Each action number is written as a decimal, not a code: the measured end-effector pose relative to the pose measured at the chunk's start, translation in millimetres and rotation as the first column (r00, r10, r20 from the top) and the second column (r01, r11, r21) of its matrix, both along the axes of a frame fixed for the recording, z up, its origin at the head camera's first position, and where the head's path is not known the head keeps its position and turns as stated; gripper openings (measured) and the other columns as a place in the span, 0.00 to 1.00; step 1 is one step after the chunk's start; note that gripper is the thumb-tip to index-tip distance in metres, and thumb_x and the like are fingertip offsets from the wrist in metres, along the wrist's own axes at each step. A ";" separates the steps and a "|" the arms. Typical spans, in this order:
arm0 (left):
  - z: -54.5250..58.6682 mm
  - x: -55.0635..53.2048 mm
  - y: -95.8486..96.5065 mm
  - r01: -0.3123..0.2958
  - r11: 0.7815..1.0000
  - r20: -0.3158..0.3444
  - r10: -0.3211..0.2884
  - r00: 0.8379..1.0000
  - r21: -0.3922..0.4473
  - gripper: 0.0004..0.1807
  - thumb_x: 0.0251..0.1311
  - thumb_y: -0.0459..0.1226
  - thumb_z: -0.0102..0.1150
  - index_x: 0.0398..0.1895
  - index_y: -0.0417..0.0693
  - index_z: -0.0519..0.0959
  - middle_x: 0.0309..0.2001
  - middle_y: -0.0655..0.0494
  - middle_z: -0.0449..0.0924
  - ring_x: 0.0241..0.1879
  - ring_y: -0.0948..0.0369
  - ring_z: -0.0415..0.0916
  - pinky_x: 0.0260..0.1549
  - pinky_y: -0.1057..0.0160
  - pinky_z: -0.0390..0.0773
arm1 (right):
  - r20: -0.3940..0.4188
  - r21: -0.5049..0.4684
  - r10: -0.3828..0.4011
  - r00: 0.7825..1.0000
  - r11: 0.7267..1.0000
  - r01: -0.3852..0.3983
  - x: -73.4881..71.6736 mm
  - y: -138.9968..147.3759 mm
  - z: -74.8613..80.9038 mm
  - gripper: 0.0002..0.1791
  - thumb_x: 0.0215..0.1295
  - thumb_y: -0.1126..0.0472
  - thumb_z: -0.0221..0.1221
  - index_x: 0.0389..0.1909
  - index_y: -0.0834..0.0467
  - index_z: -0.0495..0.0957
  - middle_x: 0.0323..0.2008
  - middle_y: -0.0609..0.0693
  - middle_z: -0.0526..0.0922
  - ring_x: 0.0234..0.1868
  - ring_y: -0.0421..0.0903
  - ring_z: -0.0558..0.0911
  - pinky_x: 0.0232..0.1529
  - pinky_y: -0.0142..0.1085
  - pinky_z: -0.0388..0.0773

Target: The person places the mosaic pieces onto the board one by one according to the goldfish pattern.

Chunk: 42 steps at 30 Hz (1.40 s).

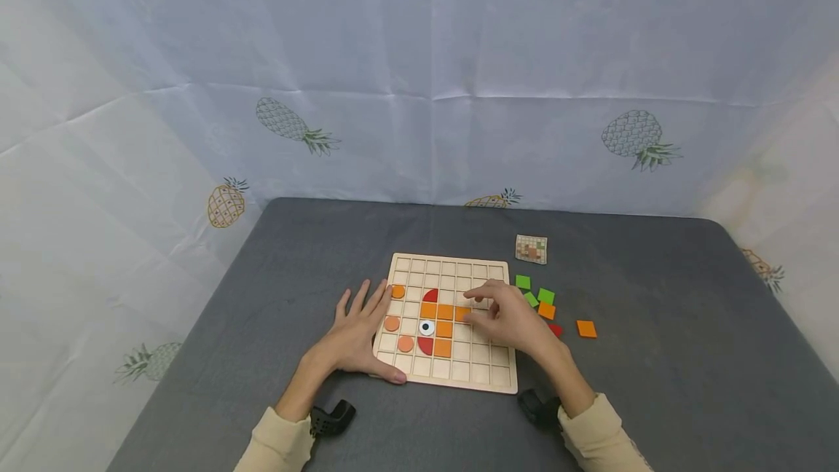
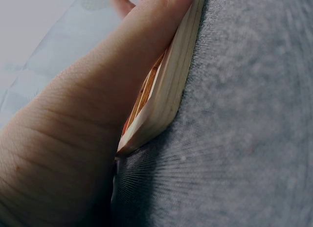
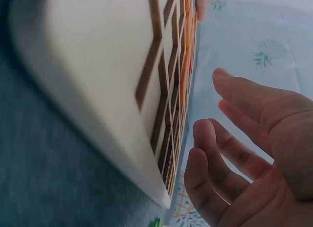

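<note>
A light wooden grid board [image 1: 481,374] lies on the table, set with orange squares [image 1: 443,329], red quarter-round pieces [image 1: 425,346], orange discs [image 1: 406,344] and one white disc with a black dot [image 1: 427,327]. My left hand [image 1: 357,337] rests along the board's left side with fingers spread, its thumb at the front edge. Over the board's right half is my right hand [image 1: 501,315], fingertips close to the rightmost orange square in the row. In the right wrist view, the thumb and fingers [image 3: 198,163] are apart with nothing between them.
Right of the board lie several loose squares: green ones [image 1: 522,282], an orange one [image 1: 547,310], a partly hidden red piece [image 1: 556,329] and a separate orange square [image 1: 586,329]. A small pattern card [image 1: 531,249] is behind them. The dark grey table [image 1: 655,399] meets a pineapple-print curtain [image 1: 419,144].
</note>
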State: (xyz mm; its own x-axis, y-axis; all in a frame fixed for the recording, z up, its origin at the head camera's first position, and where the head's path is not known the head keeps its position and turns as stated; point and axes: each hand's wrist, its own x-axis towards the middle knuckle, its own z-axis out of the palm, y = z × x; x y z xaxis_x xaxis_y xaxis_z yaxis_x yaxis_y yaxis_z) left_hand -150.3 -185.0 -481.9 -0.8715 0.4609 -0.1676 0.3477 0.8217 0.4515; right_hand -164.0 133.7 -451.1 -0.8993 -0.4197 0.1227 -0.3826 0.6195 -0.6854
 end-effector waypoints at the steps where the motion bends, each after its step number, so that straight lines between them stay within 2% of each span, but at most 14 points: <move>1: 0.1 0.2 -0.1 0.000 1.000 0.001 0.000 1.000 0.000 0.85 0.36 0.68 0.82 0.90 0.39 0.42 0.91 0.39 0.36 0.89 0.32 0.30 0.80 0.23 0.32 | -0.005 0.001 0.000 1.000 1.000 0.000 0.6 2.0 1.0 0.17 0.67 0.63 0.74 0.55 0.64 0.89 0.44 0.58 0.89 0.28 0.37 0.75 0.31 0.29 0.76; 7: -0.2 0.4 -0.7 -0.004 1.000 0.000 0.004 1.000 0.003 0.85 0.36 0.68 0.82 0.90 0.39 0.41 0.91 0.39 0.36 0.89 0.32 0.30 0.80 0.23 0.32 | -0.002 0.010 -0.031 1.000 0.999 0.031 4.0 12.4 3.6 0.18 0.67 0.63 0.75 0.56 0.64 0.89 0.46 0.59 0.89 0.29 0.36 0.77 0.30 0.29 0.76; 11: -0.7 0.4 -0.7 -0.001 1.000 -0.001 0.001 1.000 0.003 0.85 0.36 0.68 0.82 0.90 0.39 0.41 0.91 0.39 0.36 0.89 0.32 0.30 0.80 0.23 0.32 | 0.007 0.002 -0.046 0.999 0.999 0.046 6.8 19.8 3.1 0.19 0.67 0.63 0.74 0.56 0.65 0.88 0.47 0.60 0.89 0.26 0.34 0.74 0.28 0.29 0.74; 14: -0.9 0.4 -0.5 0.004 1.000 -0.002 -0.004 1.000 0.001 0.85 0.37 0.69 0.82 0.90 0.39 0.41 0.91 0.39 0.36 0.89 0.32 0.30 0.80 0.23 0.32 | 0.009 0.000 -0.058 0.998 0.998 0.058 9.5 26.2 3.1 0.19 0.68 0.63 0.74 0.57 0.66 0.88 0.45 0.59 0.89 0.24 0.33 0.72 0.26 0.30 0.72; 24: -2.2 0.2 -0.2 0.003 1.000 -0.009 -0.003 1.000 0.004 0.85 0.36 0.69 0.82 0.90 0.39 0.41 0.91 0.39 0.36 0.89 0.31 0.31 0.80 0.22 0.32 | -0.044 -0.002 -0.129 0.991 0.992 0.129 16.5 48.7 4.4 0.20 0.65 0.65 0.76 0.56 0.66 0.88 0.48 0.61 0.89 0.26 0.32 0.76 0.23 0.31 0.73; 34: -3.3 -0.1 -0.3 0.002 1.000 -0.005 -0.002 1.000 -0.005 0.86 0.36 0.69 0.82 0.90 0.39 0.41 0.91 0.40 0.36 0.89 0.32 0.30 0.80 0.22 0.32 | -0.044 0.048 -0.197 0.979 0.979 0.200 19.0 74.0 5.1 0.22 0.64 0.63 0.77 0.57 0.66 0.88 0.48 0.62 0.90 0.25 0.33 0.75 0.25 0.31 0.73; 42: -1.4 0.4 -0.4 0.002 1.000 0.000 -0.002 1.000 0.000 0.85 0.37 0.69 0.82 0.90 0.39 0.41 0.91 0.39 0.36 0.89 0.32 0.30 0.80 0.23 0.32 | -0.030 0.081 -0.234 0.972 0.968 0.236 21.3 89.4 3.2 0.23 0.63 0.63 0.77 0.57 0.66 0.88 0.52 0.65 0.89 0.26 0.34 0.75 0.24 0.31 0.72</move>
State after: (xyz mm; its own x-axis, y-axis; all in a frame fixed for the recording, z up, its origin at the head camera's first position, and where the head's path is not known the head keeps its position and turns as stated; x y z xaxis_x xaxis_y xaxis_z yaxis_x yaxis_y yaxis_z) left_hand -149.9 -185.4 -483.3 -0.8707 0.4624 -0.1674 0.3494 0.8212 0.4512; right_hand -142.7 223.1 -447.9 -0.9717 -0.2064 0.1150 -0.2325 0.7486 -0.6209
